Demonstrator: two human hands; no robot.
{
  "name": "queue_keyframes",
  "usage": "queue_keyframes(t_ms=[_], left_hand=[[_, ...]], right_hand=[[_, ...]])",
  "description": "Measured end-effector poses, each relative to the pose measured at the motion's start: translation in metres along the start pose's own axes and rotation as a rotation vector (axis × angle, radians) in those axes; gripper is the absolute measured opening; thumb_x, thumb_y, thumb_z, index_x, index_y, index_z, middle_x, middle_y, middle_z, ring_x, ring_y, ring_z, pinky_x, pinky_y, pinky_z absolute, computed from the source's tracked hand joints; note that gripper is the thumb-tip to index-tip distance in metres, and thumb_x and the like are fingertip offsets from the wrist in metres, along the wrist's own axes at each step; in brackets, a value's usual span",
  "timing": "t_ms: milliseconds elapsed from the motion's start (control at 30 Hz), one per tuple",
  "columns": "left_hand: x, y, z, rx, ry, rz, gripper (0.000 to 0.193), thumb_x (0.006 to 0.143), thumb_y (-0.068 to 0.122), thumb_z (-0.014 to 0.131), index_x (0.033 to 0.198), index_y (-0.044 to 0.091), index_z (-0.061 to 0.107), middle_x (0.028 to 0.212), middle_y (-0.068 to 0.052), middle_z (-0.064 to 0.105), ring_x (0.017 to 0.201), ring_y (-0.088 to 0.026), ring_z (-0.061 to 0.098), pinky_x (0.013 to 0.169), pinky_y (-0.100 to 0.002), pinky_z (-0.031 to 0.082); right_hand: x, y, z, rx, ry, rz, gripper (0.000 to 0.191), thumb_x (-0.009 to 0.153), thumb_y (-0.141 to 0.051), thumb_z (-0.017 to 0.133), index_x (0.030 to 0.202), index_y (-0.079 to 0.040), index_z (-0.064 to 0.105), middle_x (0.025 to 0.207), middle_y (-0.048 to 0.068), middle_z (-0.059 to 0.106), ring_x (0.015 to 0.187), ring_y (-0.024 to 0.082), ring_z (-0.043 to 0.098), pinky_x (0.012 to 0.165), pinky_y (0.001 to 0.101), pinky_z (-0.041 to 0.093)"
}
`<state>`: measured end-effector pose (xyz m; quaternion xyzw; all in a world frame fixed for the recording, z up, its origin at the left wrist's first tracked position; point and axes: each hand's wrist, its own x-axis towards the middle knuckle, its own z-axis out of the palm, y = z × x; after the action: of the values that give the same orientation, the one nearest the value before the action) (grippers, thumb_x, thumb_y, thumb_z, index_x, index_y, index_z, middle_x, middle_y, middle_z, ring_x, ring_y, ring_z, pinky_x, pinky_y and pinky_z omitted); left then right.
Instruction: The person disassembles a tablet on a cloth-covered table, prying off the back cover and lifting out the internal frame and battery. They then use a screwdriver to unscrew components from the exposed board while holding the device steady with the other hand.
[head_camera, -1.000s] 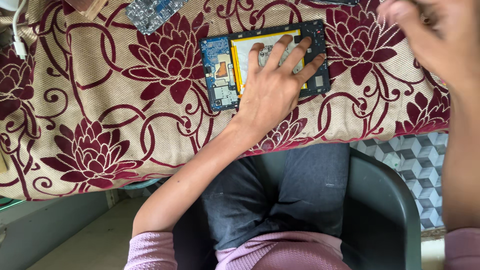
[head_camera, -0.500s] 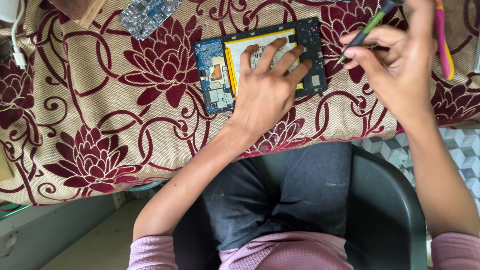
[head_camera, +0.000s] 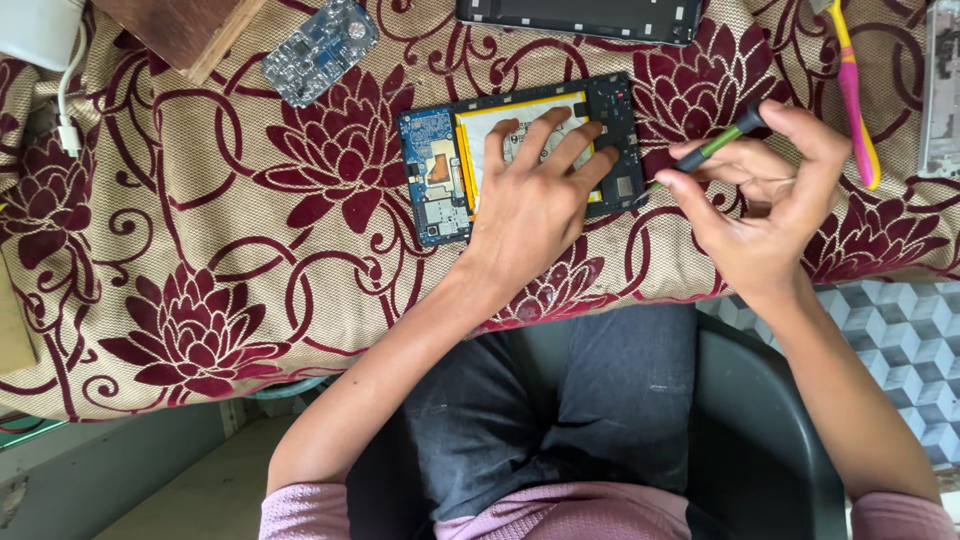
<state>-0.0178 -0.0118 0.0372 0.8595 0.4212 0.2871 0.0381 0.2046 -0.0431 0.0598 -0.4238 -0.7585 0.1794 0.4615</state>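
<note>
It looked to me like a home repair bench rather than a proper workshop: a table draped in a floral cloth (head_camera: 200, 260), a loose circuit board (head_camera: 320, 50), an opened tablet (head_camera: 440, 180), a toothbrush (head_camera: 855, 90), and patterned floor tiles (head_camera: 900, 340) beneath a dark chair (head_camera: 770, 440).

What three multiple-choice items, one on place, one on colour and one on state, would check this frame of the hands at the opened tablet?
1. Where does the left hand rest?
A. on the opened tablet
B. on the loose circuit board
C. on the chair

2. What colour is the toothbrush handle on the cloth?
A. blue
B. pink and yellow
C. white

3. What does the right hand hold?
A. nothing
B. a cable
C. a thin green and black tool

Answers:
1 A, its fingers lie spread across the tablet's yellow-edged inside.
2 B, it lies at the upper right.
3 C, the fingers pinch it beside the tablet's right end.
</note>
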Motion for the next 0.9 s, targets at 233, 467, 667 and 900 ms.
queue_keyframes(t_ms=[233, 467, 667, 900], left_hand=[[-0.0005, 0.0003, 0.0001, 0.02, -0.009, -0.001, 0.041, 0.082, 0.007, 0.073, 0.122, 0.017, 0.075, 0.138, -0.002, 0.063, 0.135, -0.027, 0.051, 0.109, -0.056, 0.037], [-0.0009, 0.0001, -0.0013, 0.016, -0.014, -0.005, 0.041, 0.082, 0.006, 0.073, 0.122, 0.017, 0.075, 0.138, -0.002, 0.063, 0.136, -0.027, 0.05, 0.109, -0.055, 0.036], [0.0001, 0.0006, -0.002, 0.013, -0.007, -0.009, 0.039, 0.085, 0.007, 0.072, 0.122, 0.017, 0.074, 0.139, -0.002, 0.063, 0.136, -0.026, 0.049, 0.111, -0.056, 0.036], [0.0001, 0.0005, -0.0038, 0.004, -0.008, -0.005, 0.04, 0.084, 0.007, 0.071, 0.122, 0.017, 0.074, 0.139, -0.003, 0.063, 0.136, -0.027, 0.05, 0.11, -0.056, 0.036]], right_hand=[[0.0035, -0.0065, -0.0012, -0.015, -0.007, 0.004, 0.075, 0.098, 0.02, 0.075, 0.145, -0.005, 0.023, 0.101, 0.027, 0.069, 0.098, 0.029, 0.074, 0.088, 0.0333, 0.063], [0.0067, -0.0079, -0.0006, -0.033, -0.011, -0.041, 0.076, 0.097, 0.021, 0.075, 0.144, -0.005, 0.022, 0.102, 0.026, 0.068, 0.098, 0.031, 0.074, 0.087, 0.0346, 0.065], [0.0052, -0.0076, -0.0012, -0.029, -0.016, -0.023, 0.075, 0.098, 0.021, 0.074, 0.145, -0.005, 0.022, 0.1, 0.026, 0.068, 0.098, 0.031, 0.074, 0.087, 0.0342, 0.064], [0.0029, -0.005, -0.0009, 0.012, -0.026, 0.016, 0.072, 0.1, 0.017, 0.074, 0.145, -0.006, 0.022, 0.104, 0.025, 0.069, 0.101, 0.029, 0.076, 0.086, 0.0308, 0.065]])
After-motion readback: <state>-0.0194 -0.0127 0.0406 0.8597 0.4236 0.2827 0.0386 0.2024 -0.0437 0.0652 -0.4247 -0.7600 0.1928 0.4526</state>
